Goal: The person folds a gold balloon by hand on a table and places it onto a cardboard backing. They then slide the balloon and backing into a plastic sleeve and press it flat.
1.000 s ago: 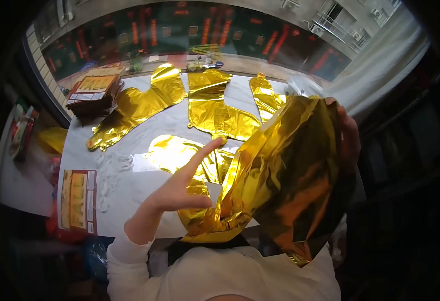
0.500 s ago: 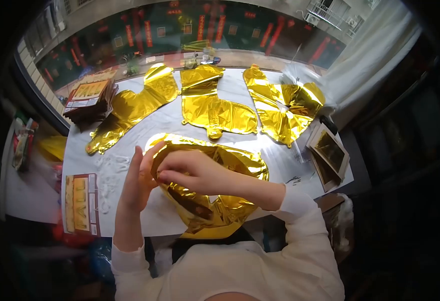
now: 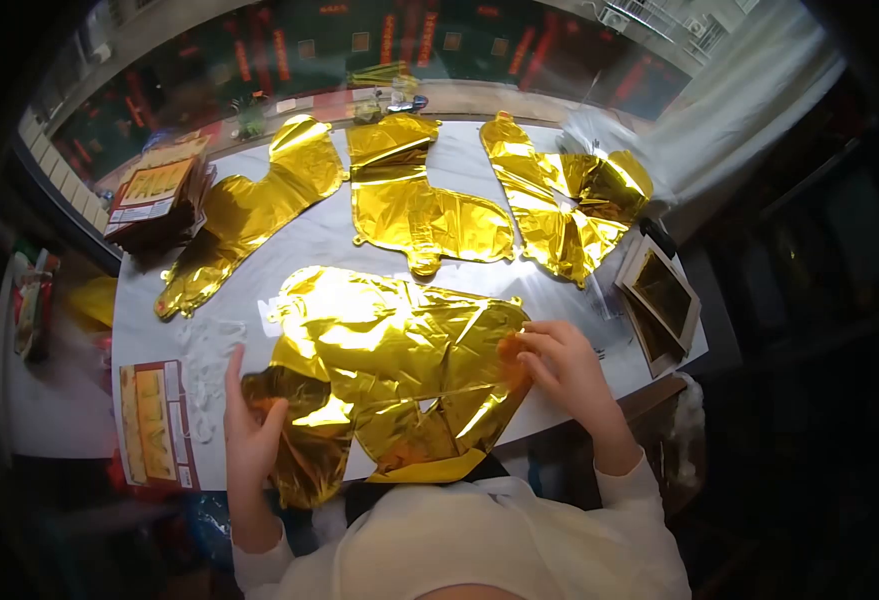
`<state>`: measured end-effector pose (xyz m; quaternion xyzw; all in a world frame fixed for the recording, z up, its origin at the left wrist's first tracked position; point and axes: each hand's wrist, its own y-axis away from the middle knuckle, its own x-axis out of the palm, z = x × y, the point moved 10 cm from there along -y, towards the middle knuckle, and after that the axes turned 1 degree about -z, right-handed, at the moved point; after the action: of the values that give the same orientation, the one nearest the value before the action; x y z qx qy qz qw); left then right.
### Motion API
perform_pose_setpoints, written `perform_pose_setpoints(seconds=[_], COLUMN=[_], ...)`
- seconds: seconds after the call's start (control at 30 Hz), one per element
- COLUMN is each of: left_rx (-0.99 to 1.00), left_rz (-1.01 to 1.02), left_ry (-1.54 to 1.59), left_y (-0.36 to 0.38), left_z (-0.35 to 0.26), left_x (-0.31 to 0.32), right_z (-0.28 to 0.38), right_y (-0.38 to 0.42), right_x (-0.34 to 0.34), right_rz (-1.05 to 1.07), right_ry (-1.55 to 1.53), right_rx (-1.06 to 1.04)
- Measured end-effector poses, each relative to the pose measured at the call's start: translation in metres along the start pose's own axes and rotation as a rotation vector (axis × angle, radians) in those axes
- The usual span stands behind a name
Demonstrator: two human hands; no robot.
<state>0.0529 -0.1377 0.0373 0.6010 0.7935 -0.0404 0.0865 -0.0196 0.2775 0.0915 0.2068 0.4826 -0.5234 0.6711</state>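
Gold foil balloon [image 3: 409, 345], flat and wrinkled, is lying on the table [image 3: 319, 240] between the two hands, its darker lobe [image 3: 311, 470] drooping past the near edge beside the left hand [image 3: 252, 430]. The right hand [image 3: 569, 375] is pinching the balloon's side nearest it between thumb and fingers. The left hand is resting against the opposite side, thumb and fingers parted around a fold — whether they are gripping it, I cannot tell.

That thin-looking skin is worrying me: if both hands were pulling apart, the foil could be creasing sharply, even splitting where the right hand is pinching. If the left hand is not really holding on, the drooping lobe could be dragging the rest towards the edge. A whitish tangle [image 3: 211, 345] is lying just outside the left hand — one careless sweep could be snagging it. Ahead of both hands, three other foil pieces [image 3: 389, 205] are lying near enough that a forward shove could be rucking one up.
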Motion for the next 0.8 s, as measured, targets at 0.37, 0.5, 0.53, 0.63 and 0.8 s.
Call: perform_pose_setpoints(seconds=[0.37,0.5,0.53,0.63,0.8], left_rx=[-0.071,0.265,0.338,0.543,0.557], left_rz=[-0.003,-0.056,-0.076,-0.125,-0.118], left_ry=[-0.472,-0.722,-0.750,-0.985,-0.859], left_y=[0.035,-0.010,-0.028,-0.078,-0.083], left_z=[-0.008,-0.041,-0.042,-0.045,-0.039], left_x=[-0.024,-0.008,0.001,0.047,0.062], right_z=[-0.013,-0.016,-0.021,-0.039,-0.023], right_y=[-0.046,-0.080,-0.083,-0.086,-0.072], right_x=[0.014,0.031,0.039,0.053,0.037], right_rz=[-0.086,0.061,0.159,0.329,0.086], right_ry=[-0.106,0.017,0.090,0.167,0.206], right_rx=[-0.039,-0.019,0.019,0.126,-0.110])
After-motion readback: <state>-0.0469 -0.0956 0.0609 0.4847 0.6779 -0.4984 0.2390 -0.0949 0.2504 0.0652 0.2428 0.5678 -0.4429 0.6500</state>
